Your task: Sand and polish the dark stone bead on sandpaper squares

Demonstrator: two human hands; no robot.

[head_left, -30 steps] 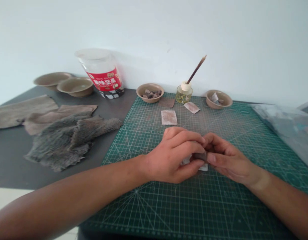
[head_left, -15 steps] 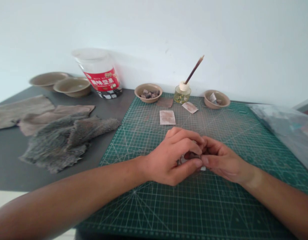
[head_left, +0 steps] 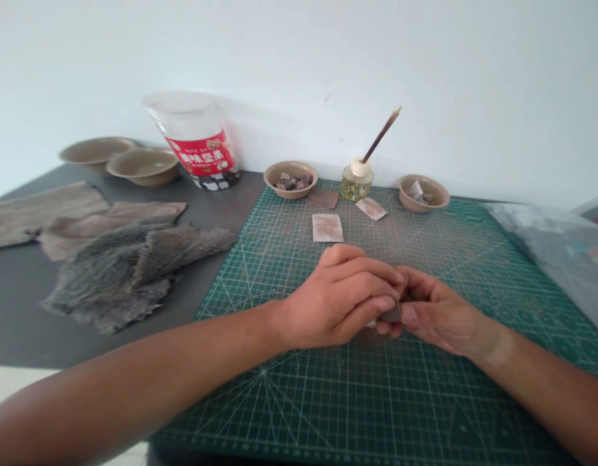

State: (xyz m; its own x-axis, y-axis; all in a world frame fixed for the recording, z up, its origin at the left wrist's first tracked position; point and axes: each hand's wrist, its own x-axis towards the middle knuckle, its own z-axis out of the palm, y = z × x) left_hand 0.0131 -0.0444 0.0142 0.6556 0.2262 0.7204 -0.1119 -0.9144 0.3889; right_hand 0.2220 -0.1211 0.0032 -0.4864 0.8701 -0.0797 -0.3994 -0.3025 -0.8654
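My left hand (head_left: pixel 340 294) and my right hand (head_left: pixel 437 312) meet over the green cutting mat (head_left: pixel 299 408). Between their fingertips they pinch a small dark piece (head_left: pixel 391 314), mostly hidden by the fingers, with a sliver of pale paper (head_left: pixel 372 323) showing beneath it. Ahead of my hands, a pale paper square (head_left: pixel 327 228) lies on the mat. Beyond it are a second paper piece (head_left: pixel 371 209) and a brown scrap (head_left: pixel 322 199).
A bowl of small stones (head_left: pixel 290 179), a bowl of scraps (head_left: pixel 424 193) and a glass bottle with a stick (head_left: pixel 356 181) stand along the wall. Left of the mat lie grey fur pieces (head_left: pixel 129 278), two bowls (head_left: pixel 143 166) and a red-labelled jar (head_left: pixel 195 139). A plastic bag (head_left: pixel 556 252) lies right.
My fingers have closed further around the dark piece, and less of the white paper shows. My hands stay in almost the same place on the mat.
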